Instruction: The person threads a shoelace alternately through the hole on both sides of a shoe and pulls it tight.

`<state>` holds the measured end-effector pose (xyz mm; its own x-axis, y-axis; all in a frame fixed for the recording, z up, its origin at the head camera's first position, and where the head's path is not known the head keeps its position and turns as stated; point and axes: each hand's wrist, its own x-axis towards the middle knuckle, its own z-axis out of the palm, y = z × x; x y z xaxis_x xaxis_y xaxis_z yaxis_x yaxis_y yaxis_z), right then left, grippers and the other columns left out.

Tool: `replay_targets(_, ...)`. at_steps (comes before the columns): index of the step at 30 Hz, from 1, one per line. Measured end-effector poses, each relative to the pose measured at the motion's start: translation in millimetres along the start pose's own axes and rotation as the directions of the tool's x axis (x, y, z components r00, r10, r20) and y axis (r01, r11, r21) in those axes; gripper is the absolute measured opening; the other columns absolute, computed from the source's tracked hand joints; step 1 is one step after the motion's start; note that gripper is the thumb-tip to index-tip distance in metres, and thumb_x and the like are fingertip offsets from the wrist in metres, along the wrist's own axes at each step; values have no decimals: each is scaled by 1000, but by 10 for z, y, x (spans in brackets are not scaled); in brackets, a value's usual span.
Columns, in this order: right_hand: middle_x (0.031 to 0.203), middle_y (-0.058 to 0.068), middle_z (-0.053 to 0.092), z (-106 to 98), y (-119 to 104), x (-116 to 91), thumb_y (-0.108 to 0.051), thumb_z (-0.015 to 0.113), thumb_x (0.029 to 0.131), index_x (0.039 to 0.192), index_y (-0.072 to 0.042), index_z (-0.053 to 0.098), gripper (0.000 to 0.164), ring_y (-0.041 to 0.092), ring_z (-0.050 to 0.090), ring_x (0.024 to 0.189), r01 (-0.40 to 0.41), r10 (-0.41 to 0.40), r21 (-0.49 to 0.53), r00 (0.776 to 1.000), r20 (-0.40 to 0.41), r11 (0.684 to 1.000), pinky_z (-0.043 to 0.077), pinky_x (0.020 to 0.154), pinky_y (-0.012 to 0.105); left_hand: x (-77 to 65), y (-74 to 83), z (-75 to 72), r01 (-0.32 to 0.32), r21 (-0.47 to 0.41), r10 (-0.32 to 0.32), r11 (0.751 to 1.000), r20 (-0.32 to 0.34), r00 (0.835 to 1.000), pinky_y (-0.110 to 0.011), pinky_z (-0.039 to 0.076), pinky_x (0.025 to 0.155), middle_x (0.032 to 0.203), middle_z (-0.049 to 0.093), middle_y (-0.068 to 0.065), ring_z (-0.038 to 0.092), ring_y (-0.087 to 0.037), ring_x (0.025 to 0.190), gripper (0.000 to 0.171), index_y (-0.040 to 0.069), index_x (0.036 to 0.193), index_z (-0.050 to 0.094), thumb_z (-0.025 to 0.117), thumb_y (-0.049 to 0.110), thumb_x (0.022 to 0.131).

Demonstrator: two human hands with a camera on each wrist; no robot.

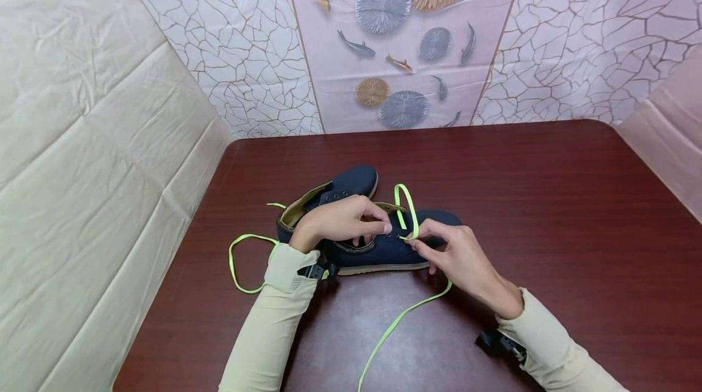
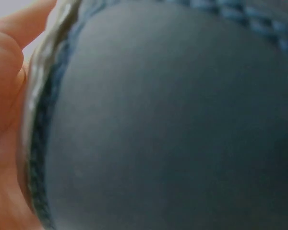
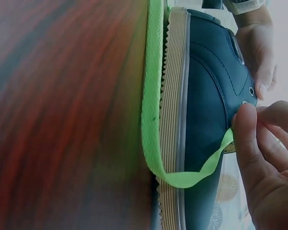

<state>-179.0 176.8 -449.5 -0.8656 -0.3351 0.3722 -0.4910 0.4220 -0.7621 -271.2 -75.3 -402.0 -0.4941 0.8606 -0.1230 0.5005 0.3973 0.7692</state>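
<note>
A navy lace-up shoe (image 1: 386,255) lies with its toe to the right. My left hand (image 1: 342,218) reaches over its opening and pinches the eyelet flap, some fingers inside the shoe. Close by, my right hand (image 1: 457,258) pinches a neon-yellow shoelace (image 3: 153,96) at an eyelet, thumb and index finger together. A loop of lace (image 1: 414,215) stands up above the flap, and the lace's long end trails toward the table's front. In the left wrist view the shoe's dark side (image 2: 158,120) fills most of the picture, with part of the left hand (image 2: 7,105) at the edge.
Behind it, a second navy shoe (image 1: 356,180) lies angled, touching or nearly touching the first. Another yellow lace (image 1: 231,261) curls on the table to the left. The dark red-brown table (image 1: 548,197) meets a patterned curtain (image 1: 252,75) at the back.
</note>
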Motion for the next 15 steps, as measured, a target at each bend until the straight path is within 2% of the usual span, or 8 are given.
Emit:
replay_targets(5, 85, 0, 71, 19, 8, 3, 4, 78, 91, 93, -13, 75, 18, 10, 60, 43, 29, -29, -6, 1000, -13, 1000, 52, 46, 22, -2, 2, -1, -5, -9, 5, 1000, 2, 1000, -32, 59, 62, 70, 64, 0, 63, -14, 62, 23, 12, 97, 74, 57, 17, 110)
replay_targets(9, 90, 4, 72, 23, 17, 5, 4, 80, 90, 94, -13, 75, 18, 9, 59, 43, 56, -56, -7, 998, -22, 998, 51, 45, 22, -16, 9, -6, 17, -46, -17, 999, 6, 1000, -33, 60, 63, 72, 67, -1, 66, -16, 65, 25, 7, 97, 73, 54, 14, 111)
replay_targets(15, 95, 4, 72, 30, 50, 11, 8, 80, 88, 93, -14, 77, 22, 6, 58, 46, 78, -78, 5, 997, -23, 997, 51, 44, 22, -35, 6, -6, 54, -110, -56, 993, -11, 998, -36, 62, 63, 79, 68, -4, 71, -20, 69, 27, 9, 125, 72, 50, 4, 109)
